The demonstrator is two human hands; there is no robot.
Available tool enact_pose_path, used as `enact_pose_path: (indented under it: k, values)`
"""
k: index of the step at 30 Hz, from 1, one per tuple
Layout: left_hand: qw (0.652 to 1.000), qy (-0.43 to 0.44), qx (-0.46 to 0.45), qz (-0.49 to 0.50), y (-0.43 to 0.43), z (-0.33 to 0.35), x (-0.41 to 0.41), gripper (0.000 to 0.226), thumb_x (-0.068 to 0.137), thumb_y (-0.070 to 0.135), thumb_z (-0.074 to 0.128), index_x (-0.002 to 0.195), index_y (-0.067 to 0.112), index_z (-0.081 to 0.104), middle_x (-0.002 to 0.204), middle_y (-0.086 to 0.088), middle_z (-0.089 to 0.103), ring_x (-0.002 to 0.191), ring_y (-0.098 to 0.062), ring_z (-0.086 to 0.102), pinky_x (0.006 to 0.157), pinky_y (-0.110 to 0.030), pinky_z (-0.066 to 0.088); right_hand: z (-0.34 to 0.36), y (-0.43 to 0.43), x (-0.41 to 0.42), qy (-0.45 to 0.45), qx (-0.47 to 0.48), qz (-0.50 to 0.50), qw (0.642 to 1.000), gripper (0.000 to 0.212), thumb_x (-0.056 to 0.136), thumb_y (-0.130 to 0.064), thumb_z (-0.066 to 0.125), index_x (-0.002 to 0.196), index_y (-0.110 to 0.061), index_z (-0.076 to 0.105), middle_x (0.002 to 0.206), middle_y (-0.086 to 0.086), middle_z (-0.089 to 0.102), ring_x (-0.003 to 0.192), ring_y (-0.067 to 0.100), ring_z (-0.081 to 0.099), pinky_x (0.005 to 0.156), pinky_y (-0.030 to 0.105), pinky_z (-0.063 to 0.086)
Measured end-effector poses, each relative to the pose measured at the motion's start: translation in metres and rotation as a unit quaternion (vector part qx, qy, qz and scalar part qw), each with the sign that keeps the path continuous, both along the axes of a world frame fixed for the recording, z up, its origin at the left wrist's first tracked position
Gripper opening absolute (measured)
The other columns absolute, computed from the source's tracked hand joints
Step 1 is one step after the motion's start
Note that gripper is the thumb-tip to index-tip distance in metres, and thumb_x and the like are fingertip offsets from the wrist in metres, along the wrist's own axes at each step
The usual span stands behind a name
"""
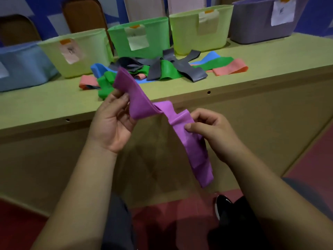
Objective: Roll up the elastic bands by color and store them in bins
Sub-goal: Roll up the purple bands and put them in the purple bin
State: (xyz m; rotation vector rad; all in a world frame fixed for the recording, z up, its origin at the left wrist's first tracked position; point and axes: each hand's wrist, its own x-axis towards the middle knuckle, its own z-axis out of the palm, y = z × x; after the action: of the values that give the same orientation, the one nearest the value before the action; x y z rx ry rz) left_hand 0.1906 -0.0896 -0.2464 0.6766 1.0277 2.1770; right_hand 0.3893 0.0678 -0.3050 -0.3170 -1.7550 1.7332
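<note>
A purple band (144,105) is being held in front of the table (252,83): pinched by the right hand (210,130), gripped by the left hand (111,121), bins (140,35) behind.

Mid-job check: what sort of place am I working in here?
Probably a gym or activity room set up for sorting: a row of labelled bins on a wooden counter, a pile of coloured elastic bands before them, plus the purple band held up, and chair backs against a blue-and-white wall.
</note>
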Motion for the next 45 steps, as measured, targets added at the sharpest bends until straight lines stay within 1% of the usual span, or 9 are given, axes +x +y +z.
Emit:
enact_pose_path:
  k: [4,9,16,21,28,31,34,43,45]
  values:
    - [0.996,0.035,-0.082,-0.018,-0.018,-0.032,-0.005,0.033,0.095,-0.001,0.056,0.123,0.012,0.067,0.106,-0.007,0.076,0.092,-0.016,0.075,0.079,-0.031,0.063,-0.004,-0.008,-0.006,-0.035,-0.008,-0.002,0.999,0.007,0.081,-0.012,0.071,0.081,-0.007,0.067,0.07,0.01,0.054,0.061,0.016,0.046,0.052,0.025,0.034]
    - [0.991,-0.003,-0.125,-0.044,-0.028,-0.061,-0.006,0.031,0.092,-0.002,0.061,0.119,0.01,0.069,0.102,-0.01,0.076,0.085,-0.018,0.074,0.073,-0.031,0.064,-0.013,-0.015,-0.014,-0.054,-0.008,-0.013,0.998,0.006,0.082,-0.014,0.07,0.079,-0.011,0.066,0.07,0.012,0.055,0.06,0.017,0.046,0.052,0.025,0.035]
    - [0.982,0.02,-0.181,-0.056,-0.025,-0.08,-0.004,0.028,0.095,-0.005,0.063,0.121,0.006,0.067,0.107,-0.015,0.076,0.089,-0.022,0.075,0.076,-0.038,0.066,-0.026,-0.024,-0.025,-0.074,-0.064,0.104,0.99,0.008,0.097,-0.013,0.066,0.09,-0.016,0.064,0.078,0.0,0.06,0.067,0.013,0.051,0.059,0.026,0.037]
    - [0.972,0.06,-0.217,-0.073,-0.024,-0.086,0.0,0.023,0.095,-0.004,0.066,0.114,0.009,0.068,0.108,-0.012,0.076,0.094,-0.021,0.075,0.082,-0.041,0.064,-0.037,-0.034,-0.039,-0.1,-0.028,0.029,0.994,0.006,0.103,-0.003,0.064,0.099,0.002,0.064,0.074,0.0,0.06,0.064,0.008,0.05,0.057,0.019,0.041]
    - [0.975,0.015,-0.181,-0.127,-0.026,-0.088,-0.006,0.011,0.09,0.008,0.073,0.096,0.016,0.072,0.102,-0.011,0.07,0.091,-0.019,0.07,0.073,-0.038,0.065,-0.04,-0.037,-0.047,-0.116,-0.031,0.001,0.993,0.011,0.101,-0.004,0.065,0.091,-0.009,0.068,0.07,0.002,0.058,0.06,0.011,0.048,0.053,0.022,0.038]
    - [0.976,-0.003,-0.158,-0.152,-0.027,-0.09,-0.009,0.009,0.087,0.013,0.074,0.094,0.018,0.073,0.102,-0.011,0.07,0.09,-0.018,0.071,0.074,-0.035,0.065,-0.041,-0.037,-0.047,-0.097,-0.088,0.041,0.991,0.003,0.095,-0.012,0.07,0.096,-0.009,0.071,0.081,0.011,0.062,0.072,0.022,0.051,0.06,0.029,0.038]
    - [0.974,0.002,-0.157,-0.166,-0.027,-0.09,-0.007,0.007,0.088,0.012,0.073,0.093,0.017,0.072,0.103,-0.011,0.071,0.088,-0.017,0.071,0.068,-0.028,0.064,-0.043,-0.036,-0.047,-0.093,-0.117,0.056,0.987,0.017,0.089,-0.017,0.069,0.101,-0.006,0.071,0.09,0.019,0.063,0.083,0.028,0.051,0.067,0.035,0.039]
    - [0.974,0.024,-0.18,-0.138,-0.024,-0.091,-0.005,0.014,0.083,0.01,0.077,0.095,0.016,0.071,0.096,-0.009,0.073,0.085,-0.018,0.074,0.071,-0.033,0.065,-0.041,-0.034,-0.041,-0.091,-0.105,0.05,0.989,0.004,0.087,-0.016,0.07,0.088,-0.012,0.068,0.079,0.009,0.061,0.072,0.02,0.051,0.061,0.03,0.039]
    - [0.973,0.032,-0.187,-0.134,-0.023,-0.091,-0.004,0.016,0.081,0.01,0.078,0.095,0.015,0.071,0.094,-0.008,0.073,0.082,-0.019,0.074,0.073,-0.035,0.065,-0.041,-0.033,-0.04,-0.096,-0.092,0.042,0.99,0.012,0.092,-0.01,0.07,0.082,-0.016,0.067,0.073,0.003,0.06,0.067,0.019,0.05,0.059,0.028,0.039]
